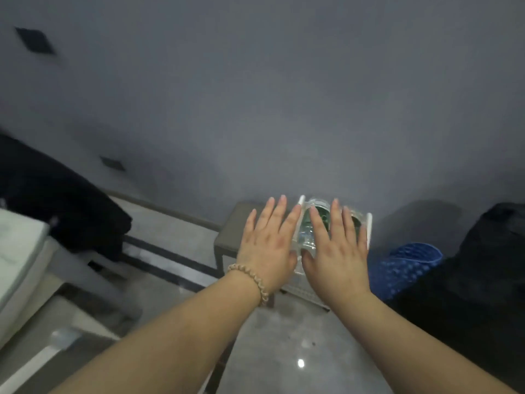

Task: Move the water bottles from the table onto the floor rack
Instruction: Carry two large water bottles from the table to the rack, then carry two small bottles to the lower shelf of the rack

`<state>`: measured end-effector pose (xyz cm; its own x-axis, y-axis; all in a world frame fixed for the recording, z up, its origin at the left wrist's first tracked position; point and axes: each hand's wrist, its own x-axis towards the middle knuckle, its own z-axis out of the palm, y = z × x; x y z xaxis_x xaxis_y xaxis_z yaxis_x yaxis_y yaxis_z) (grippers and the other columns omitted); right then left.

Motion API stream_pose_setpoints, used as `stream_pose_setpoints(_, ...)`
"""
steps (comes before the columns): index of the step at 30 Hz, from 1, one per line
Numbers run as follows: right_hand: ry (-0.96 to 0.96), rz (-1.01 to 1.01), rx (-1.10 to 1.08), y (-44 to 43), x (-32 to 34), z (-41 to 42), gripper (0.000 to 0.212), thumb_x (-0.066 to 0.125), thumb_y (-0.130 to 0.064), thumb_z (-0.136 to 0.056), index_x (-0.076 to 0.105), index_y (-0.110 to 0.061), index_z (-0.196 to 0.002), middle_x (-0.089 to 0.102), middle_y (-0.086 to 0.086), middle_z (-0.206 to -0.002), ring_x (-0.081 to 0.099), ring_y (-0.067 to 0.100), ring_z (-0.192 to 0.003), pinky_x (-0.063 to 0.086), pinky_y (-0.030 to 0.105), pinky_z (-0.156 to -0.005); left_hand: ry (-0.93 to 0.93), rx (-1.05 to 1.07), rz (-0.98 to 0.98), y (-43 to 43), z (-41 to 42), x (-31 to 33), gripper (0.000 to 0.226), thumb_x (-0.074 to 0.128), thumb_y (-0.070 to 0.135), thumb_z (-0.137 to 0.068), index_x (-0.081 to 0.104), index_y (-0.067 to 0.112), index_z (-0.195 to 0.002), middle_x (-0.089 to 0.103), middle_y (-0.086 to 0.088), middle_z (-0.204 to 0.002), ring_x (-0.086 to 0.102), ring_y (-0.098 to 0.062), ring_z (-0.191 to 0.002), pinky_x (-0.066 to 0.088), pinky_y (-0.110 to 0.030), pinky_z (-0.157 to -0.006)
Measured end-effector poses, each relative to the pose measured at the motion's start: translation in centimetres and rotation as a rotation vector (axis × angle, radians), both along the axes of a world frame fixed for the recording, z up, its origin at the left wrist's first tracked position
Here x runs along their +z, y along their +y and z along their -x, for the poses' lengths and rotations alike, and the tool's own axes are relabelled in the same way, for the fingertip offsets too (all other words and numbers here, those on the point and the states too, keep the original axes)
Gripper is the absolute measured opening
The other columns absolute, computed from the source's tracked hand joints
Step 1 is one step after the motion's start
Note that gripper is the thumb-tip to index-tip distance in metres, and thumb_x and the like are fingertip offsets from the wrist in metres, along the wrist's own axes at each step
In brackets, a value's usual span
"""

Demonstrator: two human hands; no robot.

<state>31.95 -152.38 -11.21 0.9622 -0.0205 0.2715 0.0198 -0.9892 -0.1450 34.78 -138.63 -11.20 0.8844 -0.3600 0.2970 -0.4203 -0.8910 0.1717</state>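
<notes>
Flanking the rack [304,290]: grey stool [230,233], blue basket [406,268].

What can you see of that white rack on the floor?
The white rack stands on the grey floor by the wall, beside a grey stool and a blue basket. It looks plastic, with upright corner posts. Clear bottles sit inside. The left hand and right hand, both open, hide most of it; contact unclear.
</notes>
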Motion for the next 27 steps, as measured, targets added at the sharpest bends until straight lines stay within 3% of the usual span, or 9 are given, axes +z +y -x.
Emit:
stream_pose_setpoints(7,-0.127,-0.09,0.299,15.1,4.4,5.8,0.085,0.071,-0.033,-0.076,0.028,-0.019,-0.147,0.021,0.02,-0.154,0.018,0.036,-0.142,0.012,0.058,-0.111,-0.059,0.28,-0.019,14.3,9.4,4.1,0.08,0.051,0.037,-0.091,-0.001,0.027,-0.15,-0.002,-0.002,-0.161,-0.009,-0.018,-0.146,-0.006,-0.042,-0.117)
stream_pose_setpoints(10,-0.145,-0.092,0.412,21.9,5.3,9.1,0.083,0.069,-0.033,-0.079,0.024,-0.02,-0.148,0.019,0.02,-0.154,0.016,0.036,-0.142,0.014,0.06,-0.11,-0.122,0.389,-0.038,20.9,14.0,5.1,0.08,0.052,0.037,-0.092,-0.005,0.028,-0.147,-0.003,-0.002,-0.16,-0.01,-0.02,-0.146,-0.009,-0.041,-0.113)
stream_pose_setpoints(13,-0.171,-0.092,0.534,30.7,6.4,13.4,0.079,0.059,-0.034,-0.085,0.014,-0.025,-0.149,0.01,0.016,-0.157,0.007,0.031,-0.144,0.01,0.056,-0.113,-0.183,0.539,-0.031,29.1,19.9,6.6,0.078,0.052,0.037,-0.092,-0.003,0.029,-0.147,0.0,-0.002,-0.16,-0.005,-0.022,-0.147,-0.003,-0.044,-0.115)
stream_pose_setpoints(17,-0.201,-0.198,0.64,43.9,7.4,21.0,0.075,0.062,-0.032,-0.085,0.022,-0.024,-0.148,0.016,0.014,-0.157,0.017,0.029,-0.142,0.021,0.051,-0.109,-0.23,0.661,-0.074,41.3,29.6,8.2,0.075,0.057,0.033,-0.091,0.006,0.028,-0.146,0.014,-0.006,-0.159,0.01,-0.026,-0.146,0.006,-0.046,-0.115)
stream_pose_setpoints(21,-0.15,-0.177,0.724,55.1,6.1,28.3,0.078,0.058,-0.038,-0.087,0.011,-0.028,-0.149,0.008,0.01,-0.159,0.011,0.028,-0.143,0.017,0.049,-0.111,-0.15,0.825,-0.123,53.4,38.7,8.0,0.075,0.056,0.028,-0.092,0.009,0.031,-0.15,0.007,-0.002,-0.16,0.006,-0.025,-0.147,-0.004,-0.041,-0.113)
stream_pose_setpoints(24,-0.089,-0.136,0.805,62.1,5.0,33.0,0.078,0.055,-0.039,-0.087,0.009,-0.028,-0.15,0.006,0.009,-0.159,0.009,0.026,-0.143,0.013,0.048,-0.111,-0.104,0.928,-0.1,61.1,44.6,7.6,0.075,0.055,0.025,-0.091,0.01,0.03,-0.15,0.011,-0.002,-0.16,0.009,-0.024,-0.146,0.006,-0.044,-0.117)
stream_pose_setpoints(27,-0.059,-0.077,0.863,67.8,4.8,35.5,0.078,0.058,-0.037,-0.085,0.015,-0.026,-0.15,0.01,0.01,-0.159,0.013,0.027,-0.143,0.014,0.048,-0.111,-0.067,0.953,-0.108,67.1,48.5,7.1,0.074,0.054,0.025,-0.09,0.011,0.029,-0.15,0.012,-0.002,-0.16,0.009,-0.023,-0.146,0.007,-0.044,-0.117)
